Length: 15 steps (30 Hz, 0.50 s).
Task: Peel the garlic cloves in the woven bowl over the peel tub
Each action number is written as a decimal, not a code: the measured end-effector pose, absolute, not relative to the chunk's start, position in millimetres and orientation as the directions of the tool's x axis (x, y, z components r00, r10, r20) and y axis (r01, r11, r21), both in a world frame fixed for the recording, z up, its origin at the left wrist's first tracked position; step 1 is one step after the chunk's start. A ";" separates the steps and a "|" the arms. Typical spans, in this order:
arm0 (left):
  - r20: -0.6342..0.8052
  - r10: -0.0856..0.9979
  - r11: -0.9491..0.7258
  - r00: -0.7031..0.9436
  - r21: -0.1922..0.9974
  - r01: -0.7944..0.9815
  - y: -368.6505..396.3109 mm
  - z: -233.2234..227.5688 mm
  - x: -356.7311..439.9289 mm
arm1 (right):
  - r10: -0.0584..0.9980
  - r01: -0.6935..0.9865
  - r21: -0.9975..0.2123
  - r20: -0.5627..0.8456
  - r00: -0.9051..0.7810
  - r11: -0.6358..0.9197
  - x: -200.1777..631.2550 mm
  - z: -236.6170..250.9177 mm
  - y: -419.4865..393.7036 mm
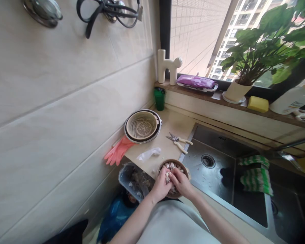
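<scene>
Left hand [162, 186] and right hand [181, 181], both curled in, pinch garlic [168, 173]

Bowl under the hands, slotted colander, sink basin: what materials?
Bowl: maybe plastic or ceramic; smooth brown rim, too little shows.
Colander: likely matte plastic; evenly beige, moulded-looking slots.
Sink basin: probably stainless steel, satin; grey metallic sheen, soft highlights.

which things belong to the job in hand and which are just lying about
Likely in use:
- round brown bowl
- pale garlic-like cloves
- blue-grey plastic scrap bin

Apparently lying about:
- cream-handled metal shears
- yellow rectangular sponge
- round beige plastic colander
</scene>
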<state>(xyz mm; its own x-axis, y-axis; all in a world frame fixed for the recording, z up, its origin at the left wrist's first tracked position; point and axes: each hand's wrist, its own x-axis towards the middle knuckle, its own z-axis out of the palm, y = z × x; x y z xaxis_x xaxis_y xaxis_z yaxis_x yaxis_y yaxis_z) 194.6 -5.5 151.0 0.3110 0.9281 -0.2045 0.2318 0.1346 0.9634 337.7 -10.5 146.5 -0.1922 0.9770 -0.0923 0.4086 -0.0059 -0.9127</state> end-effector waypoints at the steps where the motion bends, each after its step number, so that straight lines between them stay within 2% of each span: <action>1: -0.196 0.935 0.129 0.296 0.964 0.231 -6.3 149.5 195.5 | 0.978 0.434 -0.901 -0.069 -0.196 0.023 336.9 148.7 -10.9; 5: -0.174 0.942 0.123 0.288 0.974 0.189 -7.7 142.6 197.4 | 0.975 0.441 -0.895 -0.037 -0.221 0.066 337.0 147.6 -12.1; 9: -0.190 0.919 0.177 0.347 0.982 0.069 -8.4 139.4 195.8 | 0.981 0.378 -0.923 -0.009 -0.196 0.067 339.9 134.2 -11.5; 12: -0.195 0.904 0.200 0.380 0.979 0.025 -8.6 140.9 193.6 | 0.986 0.296 -0.953 -0.102 -0.130 -0.059 340.4 126.7 -10.4; 15: -0.217 0.892 0.201 0.397 0.976 0.083 -7.8 144.3 192.0 | 0.970 0.154 -0.964 -0.232 -0.077 -0.218 339.8 127.0 -9.9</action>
